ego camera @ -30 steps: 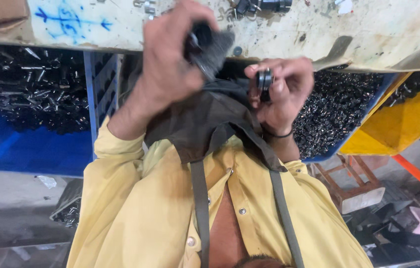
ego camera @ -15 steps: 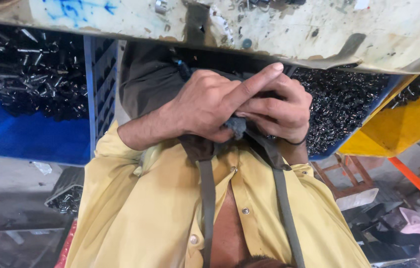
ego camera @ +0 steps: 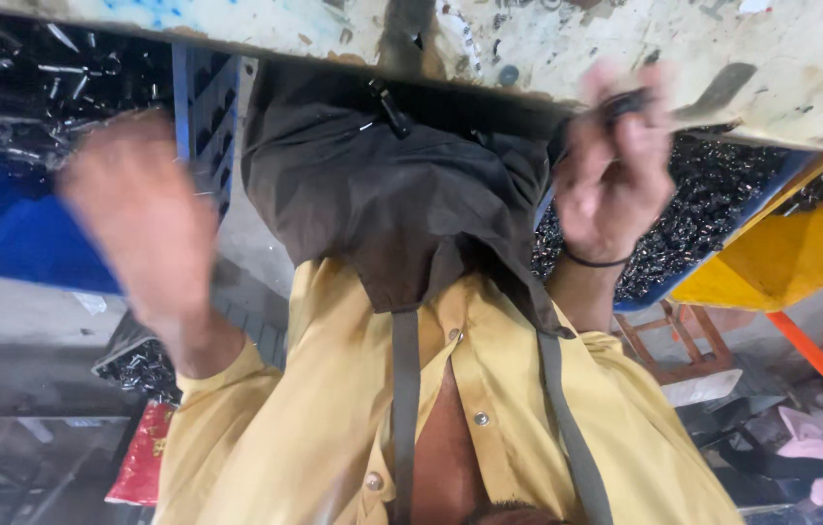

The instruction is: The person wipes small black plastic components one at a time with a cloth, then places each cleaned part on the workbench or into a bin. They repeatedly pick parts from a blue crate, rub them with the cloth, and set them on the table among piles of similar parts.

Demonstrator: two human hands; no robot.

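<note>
Head view, looking down the person's own chest: right hand (ego camera: 615, 165) raised at the upper right, fingers curled tight around a small dark metal part (ego camera: 628, 100) pinched at the fingertips; the part is blurred, long axis looks roughly level, running left-right and tipped slightly up to the right, and which end is which can't be told. It sits just under the edge of the worn, paint-chipped workbench (ego camera: 800, 68) that runs across the top of the frame, close to touching that edge, though contact can't be told. Left hand (ego camera: 144, 219) at the left, heavily motion-blurred, seems spread wide with the palm toward the camera, nothing seen in it, well apart from the right hand. Between the hands hangs a dark brown cloth pouch (ego camera: 382, 185) on grey straps (ego camera: 403, 389) over a yellow shirt (ego camera: 304, 437), the pouch top reaching the bench edge. Behind the left hand, a blue bin (ego camera: 3, 233) with dark metal pieces above it; behind the right hand, a heap of small dark metal parts (ego camera: 713, 204) in a blue-rimmed bin, with a yellow bin (ego camera: 781, 258) just beside it on the right. Open room lies in the gap between left hand and pouch; the right hand's side is tight, boxed in by bench edge above and parts heap behind
</note>
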